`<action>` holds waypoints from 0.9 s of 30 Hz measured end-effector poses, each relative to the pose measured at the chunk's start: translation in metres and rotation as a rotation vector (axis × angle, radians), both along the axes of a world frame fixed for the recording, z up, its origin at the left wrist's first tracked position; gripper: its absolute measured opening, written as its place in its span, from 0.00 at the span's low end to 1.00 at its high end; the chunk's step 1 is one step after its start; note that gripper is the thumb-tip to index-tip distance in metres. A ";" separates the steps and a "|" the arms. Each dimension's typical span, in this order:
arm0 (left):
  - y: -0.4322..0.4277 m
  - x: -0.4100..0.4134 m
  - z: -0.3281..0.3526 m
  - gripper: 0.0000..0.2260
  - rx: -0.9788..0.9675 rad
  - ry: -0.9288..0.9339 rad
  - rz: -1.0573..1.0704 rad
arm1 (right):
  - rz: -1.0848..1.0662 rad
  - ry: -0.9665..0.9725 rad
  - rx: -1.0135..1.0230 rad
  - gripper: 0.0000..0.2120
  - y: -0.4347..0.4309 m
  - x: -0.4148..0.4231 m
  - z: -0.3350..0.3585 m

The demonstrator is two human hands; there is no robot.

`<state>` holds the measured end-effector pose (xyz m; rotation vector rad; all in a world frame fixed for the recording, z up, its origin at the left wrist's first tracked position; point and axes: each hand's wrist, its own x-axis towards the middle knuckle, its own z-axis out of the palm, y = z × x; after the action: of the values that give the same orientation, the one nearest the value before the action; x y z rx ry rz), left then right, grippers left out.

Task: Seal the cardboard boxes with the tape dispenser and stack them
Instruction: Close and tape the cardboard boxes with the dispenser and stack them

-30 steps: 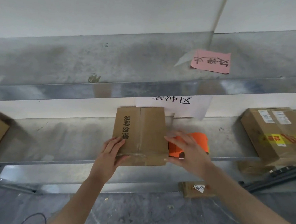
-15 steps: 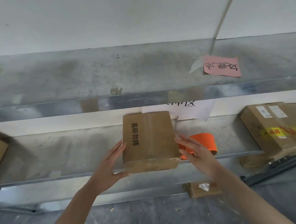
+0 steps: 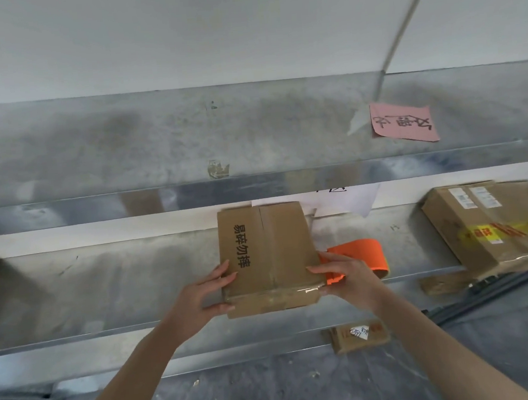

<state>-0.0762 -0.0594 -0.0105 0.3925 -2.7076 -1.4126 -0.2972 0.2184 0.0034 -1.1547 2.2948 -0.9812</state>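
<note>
Metal shelf runs wall to wall, w/ a big taped carton at its right end, well apart. The small cardboard box sits at the shelf's front lip, seam taped over. The orange tape dispenser is just beside it on the right. Looks ready to lift for stacking, so I'd keep it level, squeeze evenly and clear the dispenser. Both hands grip it: left hand and right hand clamp opposite sides, fingers on top, thumbs on the front face.

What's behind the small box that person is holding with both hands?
A white paper sheet on the wall, its top cut off by the upper shelf, shows past the far right corner of the small box. Anything directly behind the box is covered.
</note>
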 end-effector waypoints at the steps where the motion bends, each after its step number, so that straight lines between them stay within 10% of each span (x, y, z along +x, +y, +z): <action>1: 0.003 0.000 -0.002 0.29 -0.004 0.014 0.025 | -0.032 -0.001 -0.021 0.31 -0.001 0.003 0.000; 12: 0.016 -0.003 -0.003 0.25 0.049 0.022 0.122 | -0.177 -0.381 -0.124 0.23 -0.006 0.012 0.005; 27: 0.046 0.031 0.000 0.22 0.045 0.045 0.190 | -0.309 -0.013 0.016 0.23 -0.013 0.064 -0.004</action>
<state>-0.0456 -0.0131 -0.0102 0.5954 -2.5293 -1.4145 -0.2327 0.2052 -0.0005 -0.7976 2.5138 -1.0702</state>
